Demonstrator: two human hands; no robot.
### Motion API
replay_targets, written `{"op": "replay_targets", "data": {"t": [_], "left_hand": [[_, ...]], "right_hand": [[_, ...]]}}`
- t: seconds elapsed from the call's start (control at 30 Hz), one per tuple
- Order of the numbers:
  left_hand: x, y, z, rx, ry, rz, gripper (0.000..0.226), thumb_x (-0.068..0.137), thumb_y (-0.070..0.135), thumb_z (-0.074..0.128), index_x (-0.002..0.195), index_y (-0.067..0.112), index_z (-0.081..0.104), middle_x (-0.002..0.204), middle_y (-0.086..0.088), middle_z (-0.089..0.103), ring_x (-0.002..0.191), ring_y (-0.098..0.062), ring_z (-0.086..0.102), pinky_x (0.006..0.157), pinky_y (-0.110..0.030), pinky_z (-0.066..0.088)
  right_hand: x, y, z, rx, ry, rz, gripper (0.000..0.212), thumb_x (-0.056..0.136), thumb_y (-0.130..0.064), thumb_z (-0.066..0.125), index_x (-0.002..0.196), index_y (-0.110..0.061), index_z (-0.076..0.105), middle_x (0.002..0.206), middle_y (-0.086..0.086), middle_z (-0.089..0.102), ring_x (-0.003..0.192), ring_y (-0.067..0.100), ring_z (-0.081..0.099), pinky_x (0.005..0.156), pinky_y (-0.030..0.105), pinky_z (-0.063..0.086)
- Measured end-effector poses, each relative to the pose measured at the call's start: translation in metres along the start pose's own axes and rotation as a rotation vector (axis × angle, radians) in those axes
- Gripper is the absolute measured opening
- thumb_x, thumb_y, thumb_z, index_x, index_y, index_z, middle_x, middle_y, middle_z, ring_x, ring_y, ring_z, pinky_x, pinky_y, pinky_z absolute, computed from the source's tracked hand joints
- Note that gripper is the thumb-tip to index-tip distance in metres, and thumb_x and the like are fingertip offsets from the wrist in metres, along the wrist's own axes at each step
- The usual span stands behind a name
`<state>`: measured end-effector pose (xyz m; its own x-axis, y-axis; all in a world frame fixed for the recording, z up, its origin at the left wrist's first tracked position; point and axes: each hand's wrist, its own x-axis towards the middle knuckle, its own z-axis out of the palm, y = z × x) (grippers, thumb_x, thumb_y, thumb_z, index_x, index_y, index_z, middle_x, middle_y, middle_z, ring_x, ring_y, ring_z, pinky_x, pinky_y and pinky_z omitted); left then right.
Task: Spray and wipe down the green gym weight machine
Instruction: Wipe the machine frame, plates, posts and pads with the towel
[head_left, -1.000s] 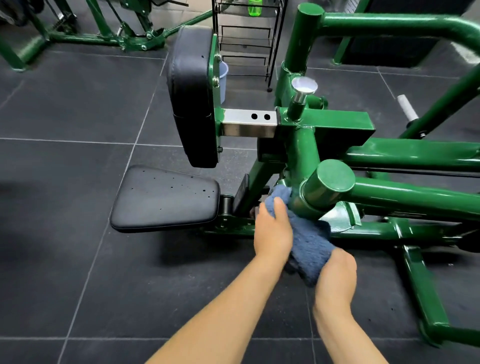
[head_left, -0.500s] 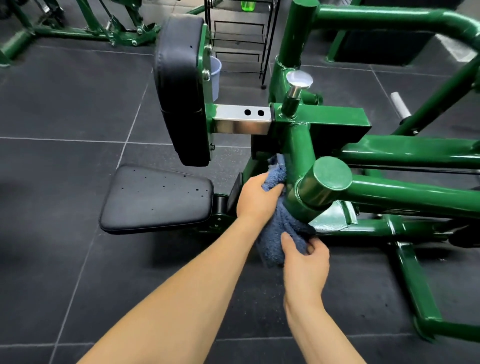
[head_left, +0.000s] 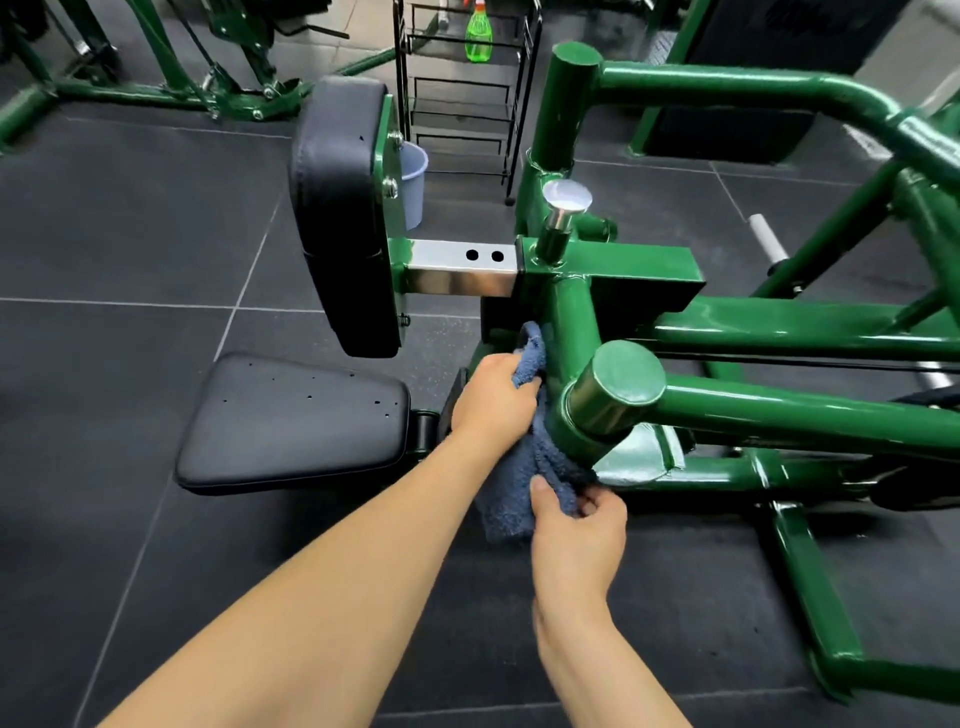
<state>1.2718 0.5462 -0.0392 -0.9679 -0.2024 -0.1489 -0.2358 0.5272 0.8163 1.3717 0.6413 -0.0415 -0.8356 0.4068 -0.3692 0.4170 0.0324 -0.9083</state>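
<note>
Gym floor (head_left: 130, 249) | 1 cloth (head_left: 524, 467) | 2 hands (head_left: 493, 400) gripping | 1 machine (head_left: 779, 415)

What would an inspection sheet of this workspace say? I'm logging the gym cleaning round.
Surface: dark rubber floor tiles, pale seams.
Job's things: blue towel wrapped round the green machine's upright post; green spray bottle on the black wire rack.
Clutter: pale blue bucket behind the black back pad; seat pad speckled.
Hands: left hand grips the towel's upper part; right hand pinches its lower end.
Cables: black cable along the frame.
Surroundings: more green machines behind.
</note>
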Motion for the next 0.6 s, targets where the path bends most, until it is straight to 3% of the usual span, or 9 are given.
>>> {"op": "replay_targets", "data": {"t": [0.1,0.17,0.27,0.37,0.47,0.6], "left_hand": [[-0.013,-0.008,-0.009,0.073,-0.142,0.020,0.027,0.085,0.009,0.053,0.060,0.014,0.044,0.079,-0.017,0.058,0.076,-0.028,0.050,0.069,-0.038,0.042],[-0.025,-0.012,-0.017,0.094,-0.240,0.017,0.013,0.083,0.011,0.055,0.070,0.008,0.058,0.084,-0.015,0.062,0.079,-0.024,0.051,0.074,-0.035,0.043],[-0.019,-0.008,-0.027,0.029,-0.156,-0.029,0.012,0.084,0.006,0.056,0.086,0.008,0.068,0.089,-0.009,0.066,0.086,-0.024,0.057,0.073,-0.032,0.042],[-0.002,0.002,-0.023,-0.047,0.000,-0.030,0.017,0.084,0.012,0.051,0.072,0.015,0.063,0.083,-0.009,0.063,0.082,-0.028,0.057,0.066,-0.033,0.038],[-0.007,0.002,-0.009,-0.029,-0.119,-0.021,0.015,0.088,0.008,0.050,0.088,0.007,0.064,0.096,-0.014,0.064,0.090,-0.029,0.056,0.068,-0.030,0.033],[-0.033,-0.012,-0.009,-0.033,-0.216,0.011,0.013,0.085,0.005,0.051,0.073,0.010,0.053,0.084,-0.015,0.061,0.077,-0.021,0.047,0.068,-0.033,0.035]], "right_hand": [[-0.003,0.007,-0.008,-0.048,-0.010,-0.002,0.040,0.085,-0.009,0.071,0.120,-0.007,0.052,0.110,0.006,0.056,0.097,0.016,0.053,0.082,0.026,0.039],[-0.009,0.011,-0.011,-0.061,-0.027,0.009,0.041,0.086,-0.008,0.069,0.123,-0.009,0.052,0.116,0.008,0.057,0.106,0.020,0.055,0.088,0.030,0.042],[-0.010,0.006,-0.006,-0.043,-0.046,-0.028,0.033,0.085,-0.010,0.070,0.112,-0.015,0.051,0.113,0.007,0.057,0.104,0.021,0.056,0.086,0.028,0.043],[-0.003,-0.004,0.004,-0.009,-0.019,-0.015,0.030,0.084,-0.012,0.072,0.103,-0.012,0.049,0.105,0.008,0.057,0.094,0.020,0.055,0.075,0.021,0.038],[0.005,0.004,0.002,0.008,0.003,0.040,0.030,0.084,-0.008,0.071,0.108,-0.009,0.053,0.109,0.012,0.060,0.095,0.024,0.058,0.078,0.027,0.042],[0.006,0.019,-0.015,-0.057,-0.002,0.067,0.038,0.087,-0.006,0.066,0.122,-0.008,0.054,0.112,0.009,0.058,0.101,0.021,0.055,0.084,0.028,0.040]]}}
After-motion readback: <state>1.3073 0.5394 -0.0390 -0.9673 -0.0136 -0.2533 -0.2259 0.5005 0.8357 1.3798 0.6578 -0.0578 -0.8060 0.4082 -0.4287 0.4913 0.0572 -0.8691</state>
